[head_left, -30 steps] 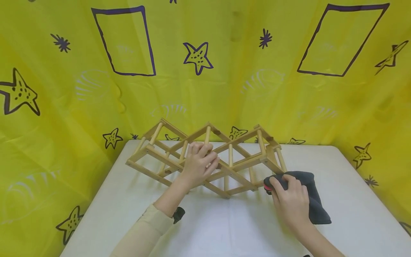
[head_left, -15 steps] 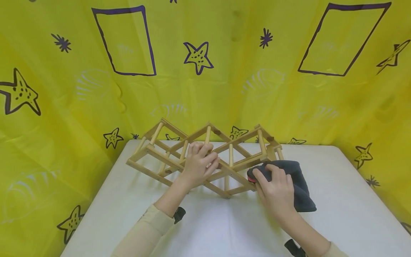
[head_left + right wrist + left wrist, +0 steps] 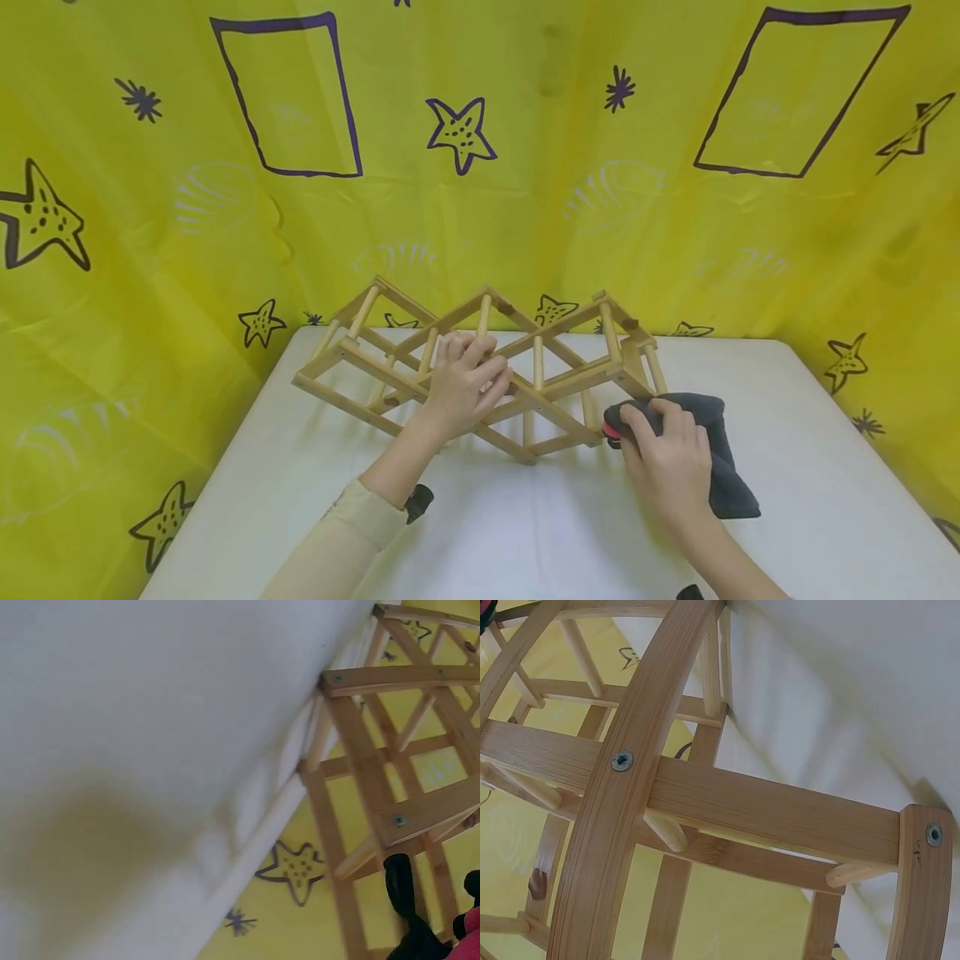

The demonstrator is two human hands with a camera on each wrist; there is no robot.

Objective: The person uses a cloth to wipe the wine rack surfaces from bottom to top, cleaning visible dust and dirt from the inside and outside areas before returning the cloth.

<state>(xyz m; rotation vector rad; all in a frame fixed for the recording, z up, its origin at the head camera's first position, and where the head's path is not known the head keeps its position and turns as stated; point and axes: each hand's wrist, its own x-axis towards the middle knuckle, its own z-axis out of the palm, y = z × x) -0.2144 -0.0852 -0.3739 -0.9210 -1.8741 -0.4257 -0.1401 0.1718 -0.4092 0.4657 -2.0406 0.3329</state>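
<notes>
An expanded wooden lattice rack (image 3: 562, 385) stands on the white table, its slats crossing in diamonds with round rods between them. My left hand (image 3: 468, 387) grips the middle of this rack, with curled fingers over its slats. At the rack's lower right end, my right hand (image 3: 671, 462) holds a dark cloth (image 3: 731, 467) that shows a pink-red patch at its front. The cloth's front lies against or right beside a slat end; contact is hard to tell. Screwed slat joints of the rack (image 3: 622, 825) fill the left wrist view. Black and pink fabric (image 3: 416, 941) appears low in the right wrist view.
A yellow curtain (image 3: 525, 225) printed with starfish and shells hangs behind and beside the white table (image 3: 517, 533). The rack's back side stands close to the table's far edge. Black straps or mounts sit at both wrists.
My right hand moved the cloth left and up along the rack's right end, then back to the right and down. My left hand and the rack stayed in place.
</notes>
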